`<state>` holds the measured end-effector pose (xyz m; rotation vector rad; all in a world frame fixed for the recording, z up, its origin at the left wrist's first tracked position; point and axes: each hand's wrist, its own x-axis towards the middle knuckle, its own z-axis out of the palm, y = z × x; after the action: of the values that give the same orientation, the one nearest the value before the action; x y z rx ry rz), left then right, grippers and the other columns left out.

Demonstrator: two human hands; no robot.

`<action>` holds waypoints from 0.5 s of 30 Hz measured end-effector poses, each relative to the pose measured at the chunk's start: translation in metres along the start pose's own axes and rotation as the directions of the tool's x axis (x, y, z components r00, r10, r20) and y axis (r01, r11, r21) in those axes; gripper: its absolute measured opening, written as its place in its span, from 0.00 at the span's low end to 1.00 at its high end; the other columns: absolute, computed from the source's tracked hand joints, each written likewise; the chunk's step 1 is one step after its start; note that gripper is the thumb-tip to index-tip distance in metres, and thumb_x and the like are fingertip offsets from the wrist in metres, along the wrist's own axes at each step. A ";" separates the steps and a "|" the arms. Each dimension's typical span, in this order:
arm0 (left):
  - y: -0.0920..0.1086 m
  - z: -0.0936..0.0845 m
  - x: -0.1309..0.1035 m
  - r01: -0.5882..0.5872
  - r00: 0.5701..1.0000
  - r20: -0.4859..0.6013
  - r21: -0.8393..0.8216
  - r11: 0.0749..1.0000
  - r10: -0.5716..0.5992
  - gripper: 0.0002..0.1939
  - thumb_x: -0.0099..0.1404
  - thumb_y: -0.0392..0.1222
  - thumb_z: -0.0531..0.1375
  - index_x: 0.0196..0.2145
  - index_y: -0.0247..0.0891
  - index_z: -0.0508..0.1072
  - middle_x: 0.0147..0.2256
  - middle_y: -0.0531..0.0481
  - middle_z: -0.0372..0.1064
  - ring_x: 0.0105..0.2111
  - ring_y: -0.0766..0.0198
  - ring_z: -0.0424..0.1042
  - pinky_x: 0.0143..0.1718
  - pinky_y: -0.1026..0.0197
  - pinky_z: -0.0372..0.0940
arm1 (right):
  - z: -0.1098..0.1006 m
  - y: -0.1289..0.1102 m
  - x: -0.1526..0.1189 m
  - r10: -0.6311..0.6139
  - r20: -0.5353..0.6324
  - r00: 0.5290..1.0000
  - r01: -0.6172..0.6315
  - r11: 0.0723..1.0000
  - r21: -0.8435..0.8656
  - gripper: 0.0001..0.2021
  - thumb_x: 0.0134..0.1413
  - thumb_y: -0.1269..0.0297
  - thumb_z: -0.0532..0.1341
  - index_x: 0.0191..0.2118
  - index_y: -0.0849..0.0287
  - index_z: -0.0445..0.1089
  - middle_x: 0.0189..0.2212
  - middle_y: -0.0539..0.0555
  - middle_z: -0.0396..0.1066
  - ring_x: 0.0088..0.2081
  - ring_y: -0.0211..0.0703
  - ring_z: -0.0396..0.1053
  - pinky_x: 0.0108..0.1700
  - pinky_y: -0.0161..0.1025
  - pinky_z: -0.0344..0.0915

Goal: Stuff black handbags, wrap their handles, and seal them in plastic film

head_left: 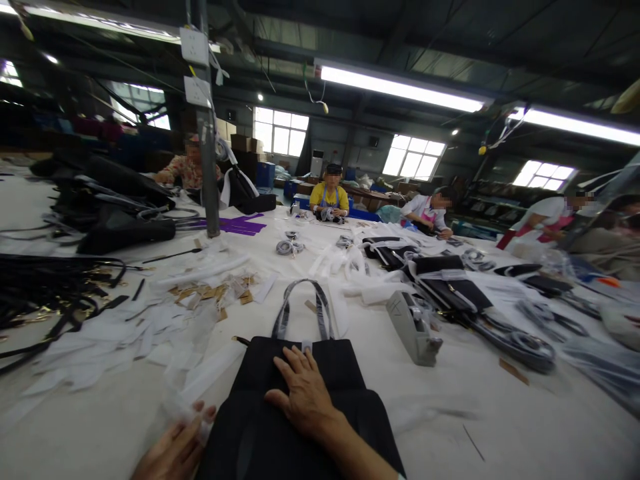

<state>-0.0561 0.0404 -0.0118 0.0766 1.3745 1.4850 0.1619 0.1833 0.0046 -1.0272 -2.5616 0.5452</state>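
Right hand (303,393) is spread flat on the black bag (255,420), gripping nothing, probably so it won't slide on the table (540,440) in front of me. Left hand (173,450) is half-curled at some white wrap (174,410); from my end I can't tell if it's pinched.

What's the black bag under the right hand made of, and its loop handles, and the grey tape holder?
Black bag: probably leather or imitation leather, maybe fabric; it looks smooth and mostly dull.
Loop handles: perhaps the same dark material, seemingly wrapped in clear plastic, because pale, shiny streaks show.
Grey tape holder: likely hard plastic, possibly painted metal; its sides look smooth and stiff.
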 end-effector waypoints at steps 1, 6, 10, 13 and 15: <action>0.001 0.002 0.002 -0.026 1.000 -0.005 0.057 0.998 0.026 0.35 0.35 0.45 0.73 0.43 0.37 0.71 0.40 0.43 0.76 0.45 0.47 0.74 0.36 0.59 0.74 | 0.000 0.000 0.000 -0.003 0.001 1.000 0.003 1.000 0.002 0.32 0.57 0.39 0.52 0.62 0.49 0.58 0.64 0.54 0.55 0.66 0.53 0.47 0.67 0.53 0.38; -0.001 0.000 0.016 -0.175 0.978 -0.039 0.385 0.906 0.205 0.28 0.36 0.53 0.71 0.36 0.37 0.75 0.31 0.50 0.76 0.32 0.55 0.75 0.27 0.64 0.71 | 0.001 0.001 -0.001 -0.003 0.002 1.000 0.003 1.000 0.004 0.32 0.57 0.38 0.50 0.62 0.49 0.58 0.64 0.54 0.55 0.66 0.51 0.47 0.67 0.52 0.37; 0.002 -0.001 0.015 -0.185 0.961 -0.117 0.393 0.901 0.249 0.28 0.36 0.54 0.69 0.35 0.37 0.73 0.23 0.55 0.71 0.23 0.61 0.70 0.22 0.64 0.68 | 0.001 0.002 0.000 0.000 0.032 0.999 0.001 1.000 -0.017 0.33 0.57 0.38 0.49 0.62 0.49 0.58 0.64 0.54 0.54 0.65 0.52 0.47 0.67 0.54 0.38; 0.007 0.000 0.010 -0.224 0.945 -0.182 0.244 0.943 0.272 0.30 0.31 0.53 0.70 0.33 0.35 0.73 0.31 0.51 0.74 0.30 0.59 0.72 0.28 0.64 0.70 | 0.000 0.001 0.001 -0.002 0.042 0.999 0.003 1.000 -0.019 0.32 0.58 0.38 0.49 0.63 0.49 0.57 0.64 0.54 0.54 0.66 0.53 0.46 0.67 0.55 0.39; 0.008 -0.003 0.006 -0.250 0.931 -0.219 0.194 0.948 0.291 0.30 0.29 0.53 0.70 0.31 0.35 0.72 0.28 0.52 0.72 0.27 0.61 0.70 0.25 0.64 0.69 | -0.002 0.001 0.001 -0.001 0.049 0.999 0.002 1.000 -0.025 0.32 0.58 0.38 0.49 0.63 0.49 0.57 0.64 0.54 0.54 0.66 0.53 0.47 0.67 0.54 0.39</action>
<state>-0.0658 0.0445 -0.0106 0.2001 1.7421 1.6481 0.1626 0.1848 0.0057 -1.0321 -2.6180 0.5457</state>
